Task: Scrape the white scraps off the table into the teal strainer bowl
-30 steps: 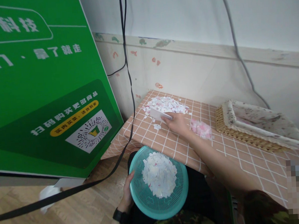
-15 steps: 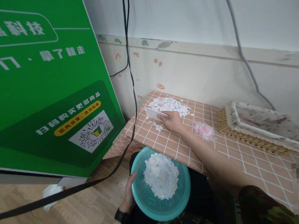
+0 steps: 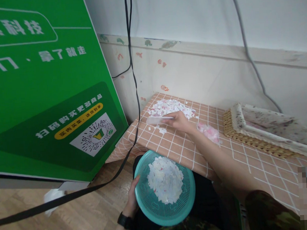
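Paper scraps (image 3: pixel 170 106) lie heaped near frame centre beside a white card (image 3: pixel 154 120) pinched by the right hand (image 3: pixel 180 121), while the left hand (image 3: pixel 132 195) clasps a teal basket (image 3: pixel 171 217) at lower centre.

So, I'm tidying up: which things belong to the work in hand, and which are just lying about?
Likely in use:
round turquoise plastic basket
small white paper scraps
flat white rectangular tool

Apparently lying about:
pink plastic packet
rectangular tan wicker basket

The right arm (image 3: pixel 223 163) is reaching across the near edge of the surface (image 3: pixel 264 171) toward its far-left corner, the right hand (image 3: pixel 179 122) pinching. Below that near edge, the left hand (image 3: pixel 132 195) is gripping, thumb pointing upward.
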`<move>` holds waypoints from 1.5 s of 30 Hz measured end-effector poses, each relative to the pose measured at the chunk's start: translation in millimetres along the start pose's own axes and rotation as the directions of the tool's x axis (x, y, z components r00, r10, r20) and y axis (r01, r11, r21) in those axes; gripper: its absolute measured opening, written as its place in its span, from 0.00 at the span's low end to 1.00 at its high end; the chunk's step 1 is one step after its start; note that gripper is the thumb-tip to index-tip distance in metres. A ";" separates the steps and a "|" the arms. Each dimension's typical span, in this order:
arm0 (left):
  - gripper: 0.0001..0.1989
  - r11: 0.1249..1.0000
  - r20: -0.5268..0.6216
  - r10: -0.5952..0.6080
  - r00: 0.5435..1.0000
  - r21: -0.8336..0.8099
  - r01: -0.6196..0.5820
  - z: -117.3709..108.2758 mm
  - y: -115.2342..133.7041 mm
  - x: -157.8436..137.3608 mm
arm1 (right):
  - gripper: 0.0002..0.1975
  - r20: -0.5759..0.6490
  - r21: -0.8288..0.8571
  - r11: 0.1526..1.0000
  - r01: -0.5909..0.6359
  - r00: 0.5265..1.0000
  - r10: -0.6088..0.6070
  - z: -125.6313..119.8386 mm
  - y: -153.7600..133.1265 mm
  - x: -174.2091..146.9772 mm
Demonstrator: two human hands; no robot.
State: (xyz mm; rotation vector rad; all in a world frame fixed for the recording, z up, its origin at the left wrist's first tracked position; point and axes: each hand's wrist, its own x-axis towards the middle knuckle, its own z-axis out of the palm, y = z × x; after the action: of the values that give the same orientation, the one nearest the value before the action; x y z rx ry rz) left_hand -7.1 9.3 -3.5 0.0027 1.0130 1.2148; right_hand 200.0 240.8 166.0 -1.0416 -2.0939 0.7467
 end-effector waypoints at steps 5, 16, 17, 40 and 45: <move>0.14 1.000 -0.062 0.018 0.998 0.008 -0.017 -2.1 2.4 -2.0 | 0.10 0.099 0.000 0.997 0.076 0.992 -0.076 20.6 -5.7 -0.5; 0.09 0.994 -0.064 0.103 0.993 -0.037 -0.106 2.4 35.4 -28.6 | 0.12 -0.082 -0.098 0.995 -0.003 0.997 -0.005 -26.0 -9.9 -62.6; 0.09 0.993 -0.063 0.109 0.992 -0.033 -0.111 4.9 39.3 -30.9 | 0.12 -0.156 -0.141 0.989 -0.037 0.988 0.014 -25.1 -9.4 -69.2; 0.17 0.987 0.055 0.159 0.986 -0.044 -0.157 22.5 57.7 -43.4 | 0.13 -0.157 -0.224 0.974 -0.020 0.987 -0.016 -3.9 -43.2 -152.1; 0.13 0.987 0.043 0.155 0.987 -0.050 -0.153 24.6 58.4 -41.5 | 0.16 -0.106 -0.266 0.964 -0.006 0.994 -0.023 4.3 -51.3 -156.8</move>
State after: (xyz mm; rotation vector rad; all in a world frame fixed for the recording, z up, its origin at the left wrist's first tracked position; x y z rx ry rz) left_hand -35.6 13.2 66.6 0.0746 0.9570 1.3730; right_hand 244.9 82.6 151.9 -1.1866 -2.1423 0.3995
